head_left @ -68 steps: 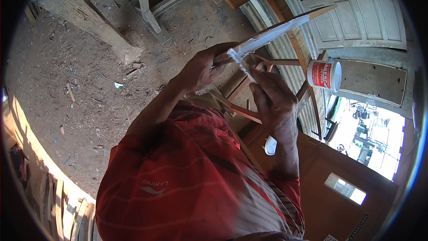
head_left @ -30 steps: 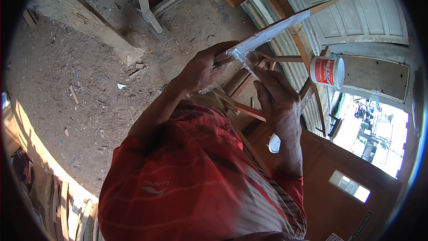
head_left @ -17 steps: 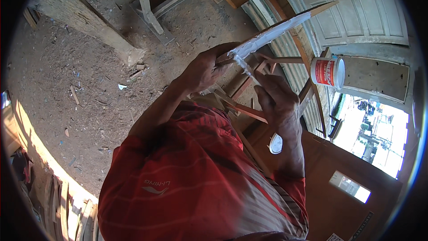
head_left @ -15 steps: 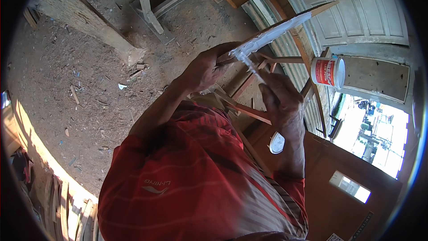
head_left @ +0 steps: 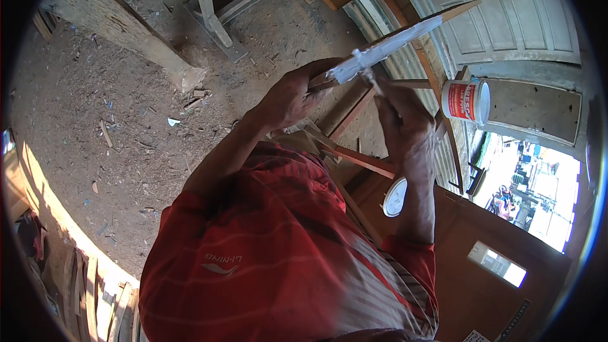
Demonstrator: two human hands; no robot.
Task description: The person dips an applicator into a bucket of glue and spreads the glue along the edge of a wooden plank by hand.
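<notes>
My left hand (head_left: 290, 96) is closed round the near end of a wooden board (head_left: 460, 10), which points up and away to the right. A thick layer of white glue (head_left: 399, 43) coats much of the board's narrow face, leaving the far tip bare wood. Between the fingers of my right hand (head_left: 407, 123) is a thin stick (head_left: 370, 76) smeared with white. Its whitened end touches the glue, a short way from my left hand. A white tub with a red label (head_left: 461, 101) stands to the right of my right hand.
A round white lid (head_left: 394, 197) lies below my right forearm, near a brown panel (head_left: 456, 228). Reddish wooden bars (head_left: 361, 160) cross under my hands. At the left stands a thick wooden post (head_left: 120, 22) on a floor (head_left: 145, 139) strewn with chips.
My right hand has moved up and slightly right, carrying the stick's tip along the board away from my left hand. The left hand and board stay nearly in place.
</notes>
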